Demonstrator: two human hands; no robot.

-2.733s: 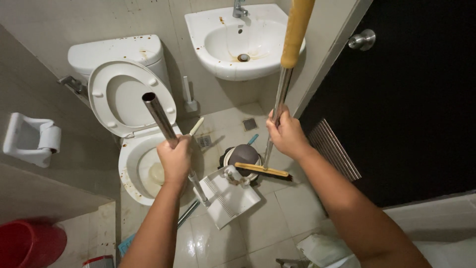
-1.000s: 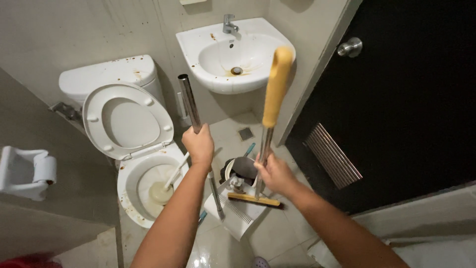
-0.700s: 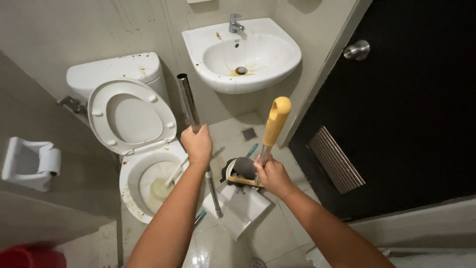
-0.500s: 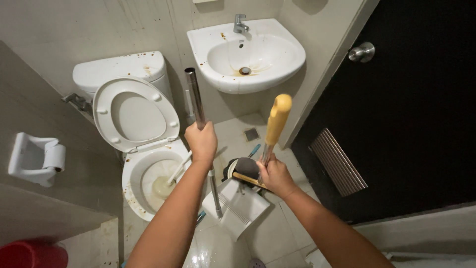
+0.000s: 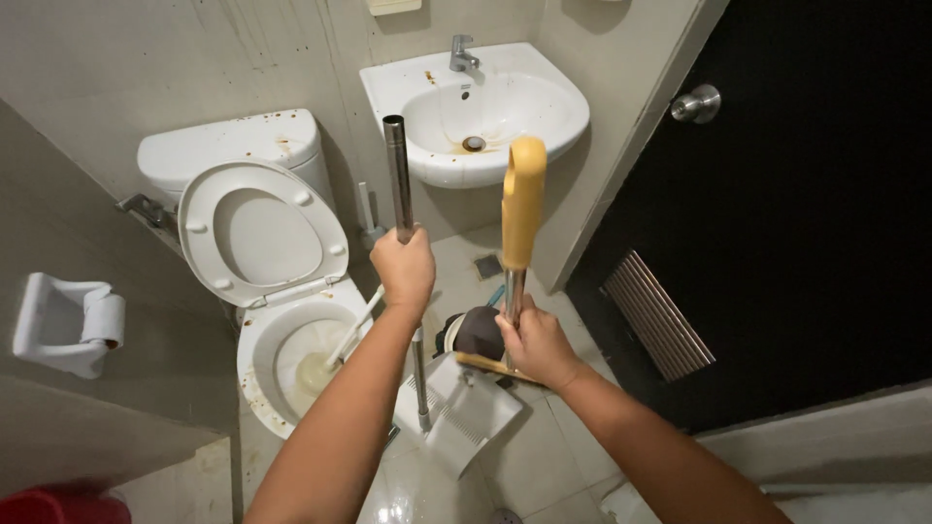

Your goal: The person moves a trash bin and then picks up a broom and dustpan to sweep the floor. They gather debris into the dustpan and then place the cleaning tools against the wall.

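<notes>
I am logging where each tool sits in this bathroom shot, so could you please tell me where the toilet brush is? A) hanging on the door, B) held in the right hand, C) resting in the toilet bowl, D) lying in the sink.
C: the toilet brush leans with its head down in the toilet bowl, while the left hand and right hand grip other handles.

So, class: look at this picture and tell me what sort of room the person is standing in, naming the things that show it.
A small bathroom, most likely in a home. The toilet with its seat lid up, the wall-mounted washbasin with a tap, and the toilet-roll holder on the side wall show it.
</notes>
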